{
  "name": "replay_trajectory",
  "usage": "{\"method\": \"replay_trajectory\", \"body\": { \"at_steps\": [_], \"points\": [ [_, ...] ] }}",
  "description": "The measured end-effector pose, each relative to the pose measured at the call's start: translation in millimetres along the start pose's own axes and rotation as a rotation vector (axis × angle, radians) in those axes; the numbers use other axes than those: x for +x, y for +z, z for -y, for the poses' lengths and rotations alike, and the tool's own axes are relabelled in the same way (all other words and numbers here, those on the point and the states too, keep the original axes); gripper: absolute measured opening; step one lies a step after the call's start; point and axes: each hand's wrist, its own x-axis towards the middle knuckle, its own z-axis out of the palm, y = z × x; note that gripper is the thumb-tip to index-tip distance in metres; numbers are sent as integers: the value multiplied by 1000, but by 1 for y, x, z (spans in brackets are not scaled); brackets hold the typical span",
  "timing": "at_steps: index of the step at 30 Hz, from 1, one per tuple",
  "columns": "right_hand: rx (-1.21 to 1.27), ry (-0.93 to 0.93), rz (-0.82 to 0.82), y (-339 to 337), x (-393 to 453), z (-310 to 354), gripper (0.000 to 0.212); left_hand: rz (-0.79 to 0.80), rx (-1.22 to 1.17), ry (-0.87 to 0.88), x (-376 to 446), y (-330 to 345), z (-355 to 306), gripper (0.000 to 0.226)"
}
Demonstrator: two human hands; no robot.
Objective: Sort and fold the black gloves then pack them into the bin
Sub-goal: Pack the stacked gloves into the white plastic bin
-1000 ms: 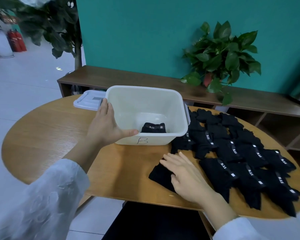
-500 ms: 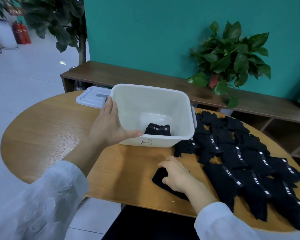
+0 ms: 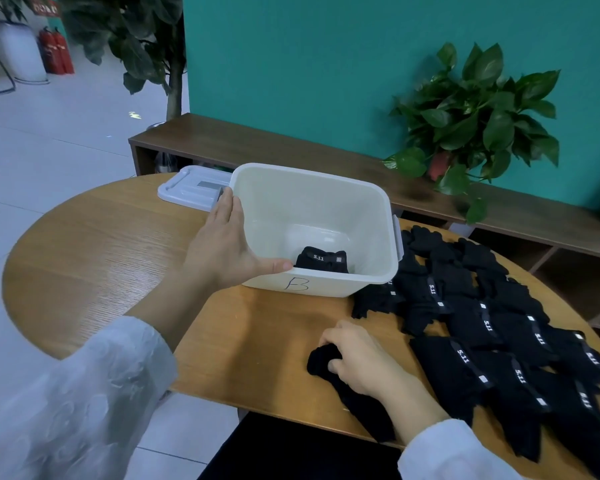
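Change: your right hand, flat a second ago, now curls round the glove.
Head view, left hand: fingers straight, steadying the bin.
Bearing: bin lies up-left of your grip; one folded pair inside; the glove pile to the right.

A handwritten "B" sits on the near wall of the white bin, and inside it the folded glove shows a "5.11" mark in white on its cuff. That same "5.11" runs along the cuff bands of the black gloves spread on the table, readable on several, with small white tags beside them too tiny to read. Far back at top left, a red sign carries white characters, too blurred to make out.
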Motion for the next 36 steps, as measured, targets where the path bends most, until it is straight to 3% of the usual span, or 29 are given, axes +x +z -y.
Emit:
{"method": "replay_trajectory", "body": {
  "at_steps": [11,18,23,30,36],
  "points": [
    [135,-37,-23,-28,-18,-19,20,2,-17,25,-1,-2,-2,149],
    [165,-216,-207,-127,-45,0,27,-3,-47,45,1,0,4,154],
    [3,-362,-313,-193,9,34,23,-14,-45,61,4,2,6,154],
    [-266,-413,-173,-182,121,35,24,8,-36,72,10,1,11,152],
    [-329,-443,-80,-148,176,2,27,45,3,65,12,1,15,151]
  ]
}}
